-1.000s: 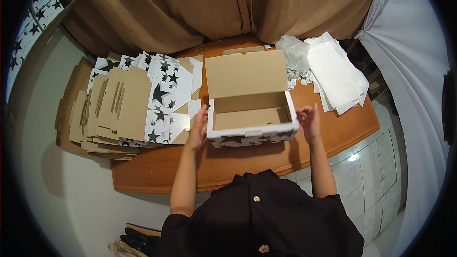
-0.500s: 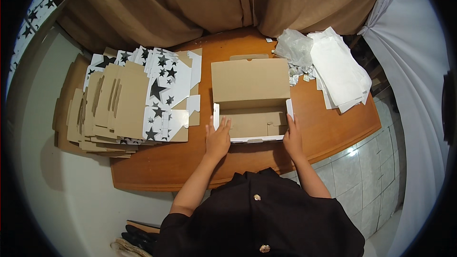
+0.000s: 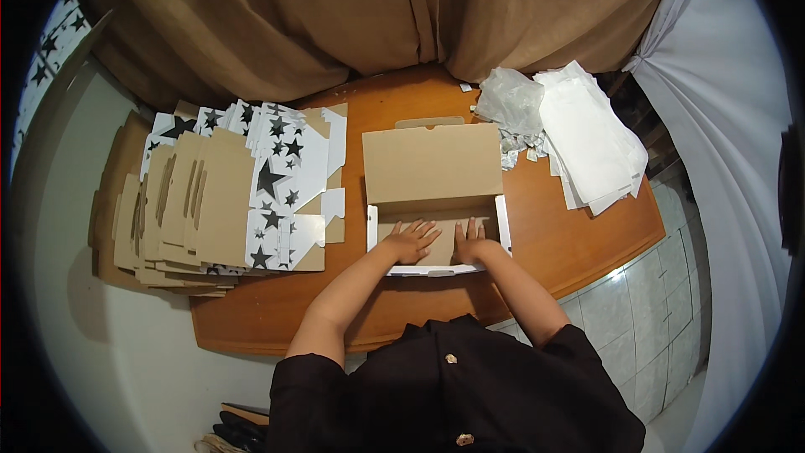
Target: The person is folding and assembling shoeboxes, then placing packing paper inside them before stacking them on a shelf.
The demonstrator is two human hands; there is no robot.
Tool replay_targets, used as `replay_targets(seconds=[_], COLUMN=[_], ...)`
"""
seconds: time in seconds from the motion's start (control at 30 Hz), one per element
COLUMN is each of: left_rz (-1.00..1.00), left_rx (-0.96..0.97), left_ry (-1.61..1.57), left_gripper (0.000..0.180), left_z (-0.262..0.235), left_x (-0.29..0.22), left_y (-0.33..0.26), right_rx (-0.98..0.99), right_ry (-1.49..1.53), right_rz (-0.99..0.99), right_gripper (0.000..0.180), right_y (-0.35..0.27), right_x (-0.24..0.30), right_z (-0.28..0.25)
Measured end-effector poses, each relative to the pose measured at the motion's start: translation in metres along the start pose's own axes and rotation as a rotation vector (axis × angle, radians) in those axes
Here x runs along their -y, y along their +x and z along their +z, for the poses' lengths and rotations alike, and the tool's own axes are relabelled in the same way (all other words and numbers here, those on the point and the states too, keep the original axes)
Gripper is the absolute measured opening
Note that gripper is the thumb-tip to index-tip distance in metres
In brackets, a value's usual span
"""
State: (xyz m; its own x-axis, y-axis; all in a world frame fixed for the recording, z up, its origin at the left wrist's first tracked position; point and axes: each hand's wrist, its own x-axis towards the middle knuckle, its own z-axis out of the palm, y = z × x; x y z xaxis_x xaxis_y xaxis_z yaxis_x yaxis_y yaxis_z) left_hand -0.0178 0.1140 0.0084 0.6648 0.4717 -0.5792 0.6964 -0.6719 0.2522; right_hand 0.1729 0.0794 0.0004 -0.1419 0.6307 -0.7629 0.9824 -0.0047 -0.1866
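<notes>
On the wooden table point(image 3: 558, 239), both hands point(image 3: 407, 244) spread inside an open box point(image 3: 432, 169).

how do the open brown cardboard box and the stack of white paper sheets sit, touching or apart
Apart. The head view shows brown wooden tabletop between the cardboard box and the paper stack to its right.

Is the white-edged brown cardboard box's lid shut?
No: the brown cardboard lid stands open, with the left hand and right hand inside the box.
</notes>
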Motion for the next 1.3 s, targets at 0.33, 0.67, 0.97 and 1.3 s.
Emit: replay_targets(seconds=[0.33, 0.67, 0.97, 1.3], left_rz=[-0.109, -0.107, -0.094, -0.108], left_rx=[0.013, -0.012, -0.007, -0.021], left_ry=[-0.107, -0.098, -0.113, -0.070], left_gripper=[0.063, 0.063, 0.063, 0.064], left_z=[0.010, 0.005, 0.010, -0.009], left_x=[-0.006, -0.003, -0.006, -0.009], left_y=[-0.003, -0.003, 0.001, -0.004], right_rx=[0.025, -0.099, -0.163, -1.426], right_ry=[0.137, 0.015, 0.037, 0.434], right_rz=[0.051, -0.030, -0.082, -0.079], right_gripper=[0.088, 0.076, 0.059, 0.027], right_y=[-0.032, -0.020, -0.042, -0.094], right_x=[0.016, 0.017, 0.029, -0.132], right_z=[-0.008, -0.004, -0.046, -0.056])
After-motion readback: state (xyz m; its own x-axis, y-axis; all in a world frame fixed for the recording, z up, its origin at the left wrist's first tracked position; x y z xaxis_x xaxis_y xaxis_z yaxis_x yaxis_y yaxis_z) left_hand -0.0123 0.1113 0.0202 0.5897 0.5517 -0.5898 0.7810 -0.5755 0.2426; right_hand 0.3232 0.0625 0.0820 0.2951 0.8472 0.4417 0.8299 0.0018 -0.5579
